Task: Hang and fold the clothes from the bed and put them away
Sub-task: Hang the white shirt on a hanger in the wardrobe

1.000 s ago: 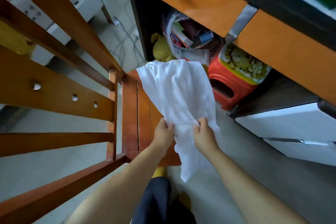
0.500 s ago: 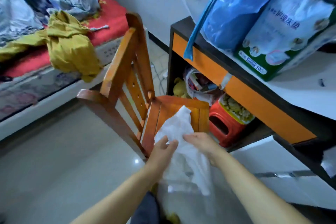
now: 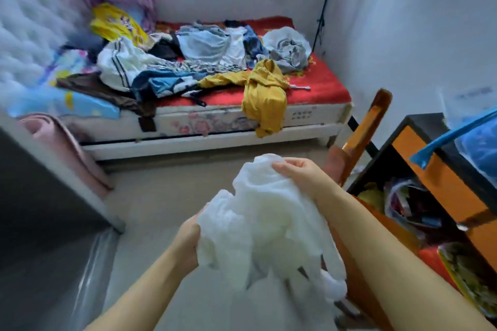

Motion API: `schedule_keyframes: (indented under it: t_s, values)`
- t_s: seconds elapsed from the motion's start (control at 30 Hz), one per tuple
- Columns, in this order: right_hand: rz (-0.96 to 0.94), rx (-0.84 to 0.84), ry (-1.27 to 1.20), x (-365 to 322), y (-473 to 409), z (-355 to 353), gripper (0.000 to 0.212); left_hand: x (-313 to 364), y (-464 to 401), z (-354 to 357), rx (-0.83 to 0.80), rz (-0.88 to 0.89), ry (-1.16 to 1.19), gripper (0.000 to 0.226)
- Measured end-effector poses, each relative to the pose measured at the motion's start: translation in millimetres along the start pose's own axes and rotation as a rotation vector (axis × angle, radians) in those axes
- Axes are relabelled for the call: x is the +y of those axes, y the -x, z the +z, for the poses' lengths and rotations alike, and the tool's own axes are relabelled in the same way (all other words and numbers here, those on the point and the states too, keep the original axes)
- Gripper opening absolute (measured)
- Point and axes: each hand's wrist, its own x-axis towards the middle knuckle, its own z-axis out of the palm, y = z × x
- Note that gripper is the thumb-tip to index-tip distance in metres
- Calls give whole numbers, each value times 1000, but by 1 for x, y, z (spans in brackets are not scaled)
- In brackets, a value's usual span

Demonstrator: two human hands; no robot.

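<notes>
Both of your hands grip the bunched white garment (image 3: 263, 226) in front of you: your left hand (image 3: 188, 239) clutches its lower left edge, your right hand (image 3: 298, 169) pinches its top. It hangs above the floor (image 3: 161, 196). Just to your right stands a wooden chair (image 3: 360, 137). Beyond, the bed (image 3: 317, 88) carries a heap of clothes, a yellow garment (image 3: 265, 97) drooping over its edge.

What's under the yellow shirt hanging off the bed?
Under the mustard yellow shirt you can see the red bedspread and the mattress's flowery side. Whatever lies directly beneath its folds is covered, so I can't tell.
</notes>
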Motion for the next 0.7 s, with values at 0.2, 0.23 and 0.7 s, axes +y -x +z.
schedule_keyframes:
  t_s: [0.2, 0.23, 0.7]
  values:
    - [-54, 116, -182, -54, -56, 107, 20, 106, 46, -165, 140, 100, 359, 62]
    - [-69, 135, -203, -62, -62, 117, 19, 123, 55, -186, 202, 139, 389, 58]
    - [-754, -304, 812, -121, -73, 361, 9, 275, 174, -151, -42, 781, -191, 38]
